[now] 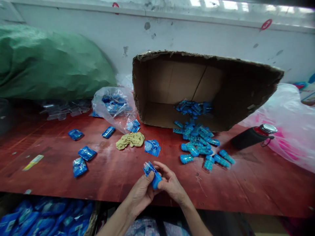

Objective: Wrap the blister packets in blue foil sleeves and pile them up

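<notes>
Blue item: we hold it (153, 176) in both hands above the near edge of the red table (258, 186); whether it is a packet or a bottle, we cannot tell.
Left hand: our left hand (144, 188) pinches the item, thumb on top, fingers beneath.
Right hand: our right hand (172, 184) is partly curled, its thumb and fingers at the item's right side; we cannot tell how firmly they grip.
Printed cards: just beyond our hands we see blue cards (152, 147), near a crumpled yellowish cloth (130, 141).
Loose packets: to the left we find four blue packets (87, 153), well apart from our hands.
Bottles: to the right we have a heap of blue-capped bottles (197, 139), spilling from a cardboard box (157, 114) that opens toward us.
Outer items: we note a clear bag (97, 100) of blue packets, a green sack (54, 65), and a black flask (248, 137).
</notes>
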Tool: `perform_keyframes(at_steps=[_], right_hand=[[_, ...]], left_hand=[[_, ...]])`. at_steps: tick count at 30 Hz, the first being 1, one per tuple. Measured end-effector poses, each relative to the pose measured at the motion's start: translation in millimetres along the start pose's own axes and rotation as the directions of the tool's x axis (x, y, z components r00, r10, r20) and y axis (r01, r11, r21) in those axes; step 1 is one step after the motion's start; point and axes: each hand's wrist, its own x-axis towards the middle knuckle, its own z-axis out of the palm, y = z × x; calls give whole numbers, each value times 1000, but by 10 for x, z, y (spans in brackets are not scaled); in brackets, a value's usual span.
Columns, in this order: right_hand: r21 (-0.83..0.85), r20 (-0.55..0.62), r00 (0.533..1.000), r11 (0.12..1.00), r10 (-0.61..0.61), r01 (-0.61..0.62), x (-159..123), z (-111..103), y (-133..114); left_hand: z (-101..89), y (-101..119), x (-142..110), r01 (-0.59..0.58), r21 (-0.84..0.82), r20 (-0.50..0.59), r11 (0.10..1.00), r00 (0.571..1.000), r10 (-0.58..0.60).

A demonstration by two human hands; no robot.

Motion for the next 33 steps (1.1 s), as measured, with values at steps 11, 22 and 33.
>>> perform_keyframes(at_steps=[11,22,33], right_hand=[[29,-18,999,999,-31,32,26,-92,116],[-41,-138,986,995,-96,91,24,23,181],[-212,-73,992,974,-102,84,82,55,20]], left_hand=[[33,98,-132,58,70,126,996,990,-67],[51,-59,-112,-32,-7,89,999,996,33],[-101,331,-82,-146,-98,-85,984,987,138]])
